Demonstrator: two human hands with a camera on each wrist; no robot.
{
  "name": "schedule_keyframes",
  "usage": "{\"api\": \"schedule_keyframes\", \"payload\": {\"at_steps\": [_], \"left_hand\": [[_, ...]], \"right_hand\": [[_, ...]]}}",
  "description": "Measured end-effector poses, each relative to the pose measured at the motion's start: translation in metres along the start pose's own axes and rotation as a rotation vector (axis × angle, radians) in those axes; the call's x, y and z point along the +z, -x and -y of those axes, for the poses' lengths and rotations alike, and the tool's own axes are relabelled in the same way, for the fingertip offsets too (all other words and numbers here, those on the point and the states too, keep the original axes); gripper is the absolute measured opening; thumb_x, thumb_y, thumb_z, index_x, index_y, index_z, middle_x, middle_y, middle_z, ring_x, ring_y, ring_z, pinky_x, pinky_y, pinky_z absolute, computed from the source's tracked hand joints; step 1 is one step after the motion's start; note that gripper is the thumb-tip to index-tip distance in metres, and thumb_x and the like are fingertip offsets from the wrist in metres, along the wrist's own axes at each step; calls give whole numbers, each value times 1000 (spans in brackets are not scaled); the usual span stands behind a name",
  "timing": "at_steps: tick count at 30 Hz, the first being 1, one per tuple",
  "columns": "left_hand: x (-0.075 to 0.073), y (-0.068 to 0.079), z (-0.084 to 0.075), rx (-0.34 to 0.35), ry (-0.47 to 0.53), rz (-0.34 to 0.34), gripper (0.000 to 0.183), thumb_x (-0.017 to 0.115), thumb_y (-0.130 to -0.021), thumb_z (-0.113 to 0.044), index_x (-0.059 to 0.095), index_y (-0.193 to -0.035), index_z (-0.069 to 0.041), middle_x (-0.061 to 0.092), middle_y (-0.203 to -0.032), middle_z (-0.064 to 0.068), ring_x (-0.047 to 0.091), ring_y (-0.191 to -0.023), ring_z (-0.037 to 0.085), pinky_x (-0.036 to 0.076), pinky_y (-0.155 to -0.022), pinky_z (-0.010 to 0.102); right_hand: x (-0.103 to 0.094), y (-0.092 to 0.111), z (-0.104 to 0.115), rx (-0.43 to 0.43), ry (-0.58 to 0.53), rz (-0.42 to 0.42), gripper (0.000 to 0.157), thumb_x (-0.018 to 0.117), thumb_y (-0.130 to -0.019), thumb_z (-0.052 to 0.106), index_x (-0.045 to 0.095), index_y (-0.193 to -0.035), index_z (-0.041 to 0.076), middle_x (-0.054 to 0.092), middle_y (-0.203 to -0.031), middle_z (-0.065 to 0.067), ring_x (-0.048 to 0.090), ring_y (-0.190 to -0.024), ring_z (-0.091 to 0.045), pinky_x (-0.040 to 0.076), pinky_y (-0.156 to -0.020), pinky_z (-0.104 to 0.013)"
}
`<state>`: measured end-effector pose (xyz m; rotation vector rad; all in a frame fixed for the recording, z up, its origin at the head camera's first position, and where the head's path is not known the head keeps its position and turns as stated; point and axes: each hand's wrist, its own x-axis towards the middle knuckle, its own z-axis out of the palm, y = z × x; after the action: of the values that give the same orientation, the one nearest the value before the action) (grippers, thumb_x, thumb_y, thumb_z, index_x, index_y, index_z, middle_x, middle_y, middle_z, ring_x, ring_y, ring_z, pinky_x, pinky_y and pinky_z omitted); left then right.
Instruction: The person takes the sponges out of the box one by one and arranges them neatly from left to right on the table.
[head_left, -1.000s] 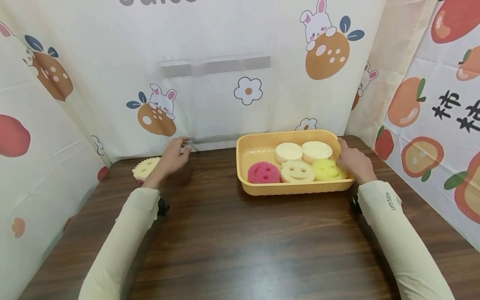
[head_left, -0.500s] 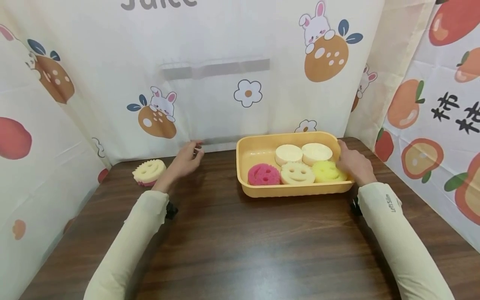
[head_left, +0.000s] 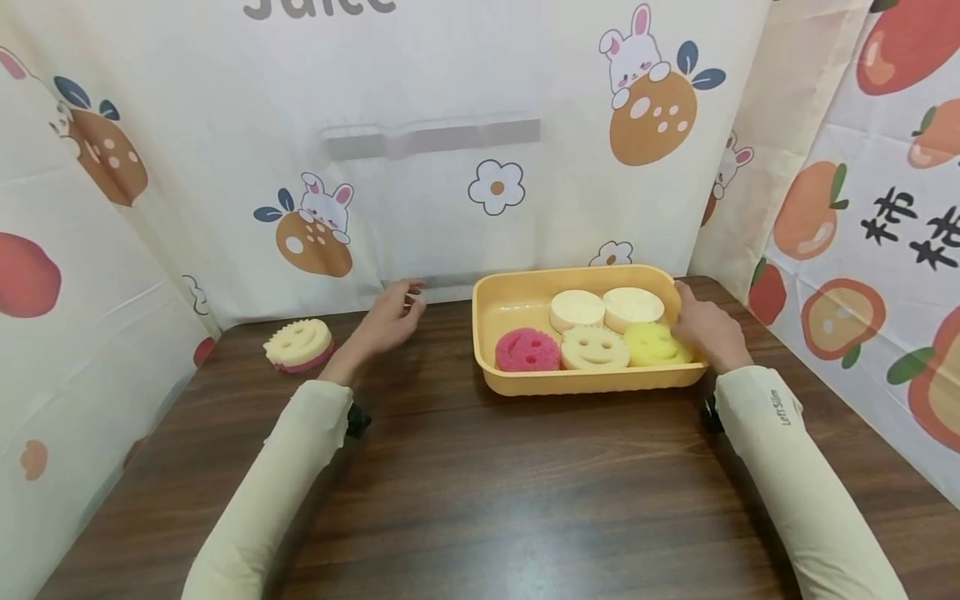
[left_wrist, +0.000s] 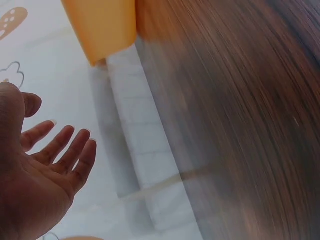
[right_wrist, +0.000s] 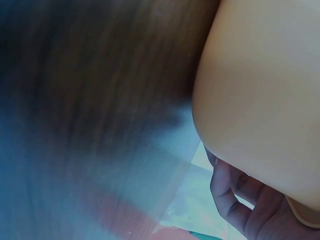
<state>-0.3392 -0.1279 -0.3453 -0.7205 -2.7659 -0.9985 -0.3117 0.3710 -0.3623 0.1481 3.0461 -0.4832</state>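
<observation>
My left hand hovers above the table at the back left, holding nothing, its fingers relaxed and a little spread in the left wrist view. My right hand grips the right end of a yellow tray; its fingers curl against the tray's outer wall in the right wrist view. Inside the tray lie a pink smiley-face sponge, a cream one and a yellow one. Behind these sit two plain cream round sponges. Left of my left hand, a cream smiley-face sponge lies on top of a pink layer.
The dark wood table stretches in front of the tray. A printed cloth hangs along the table's back edge. More printed cloth encloses the right side, and the left side is curtained too.
My left hand has moved to the right, away from the cream smiley-face sponge and toward the tray, uncovering more of that sponge. My right hand stays on the tray's end.
</observation>
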Motion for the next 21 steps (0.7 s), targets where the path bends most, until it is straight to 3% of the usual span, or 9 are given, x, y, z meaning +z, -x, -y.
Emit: {"api": "schedule_keyframes", "payload": {"at_steps": [11, 21], "left_hand": [[15, -7, -13, -16, -6, 24, 52, 40, -106, -30, 34, -150, -3, 45, -146, 22, 52, -128, 36, 44, -106, 52], [22, -12, -27, 32, -5, 33, 51, 41, -106, -28, 35, -149, -2, 45, -145, 23, 50, -130, 37, 42, -108, 52]], "right_hand": [[2, -3, 0, 11, 3, 15, 73, 40, -97, 18, 2, -158, 6, 54, -122, -39, 59, -92, -44, 47, -70, -56], [1, -4, 0, 18, -2, 22, 72, 38, -97, 18, 2, -158, 6, 54, -120, -38, 57, -87, -40, 46, -68, -53]]}}
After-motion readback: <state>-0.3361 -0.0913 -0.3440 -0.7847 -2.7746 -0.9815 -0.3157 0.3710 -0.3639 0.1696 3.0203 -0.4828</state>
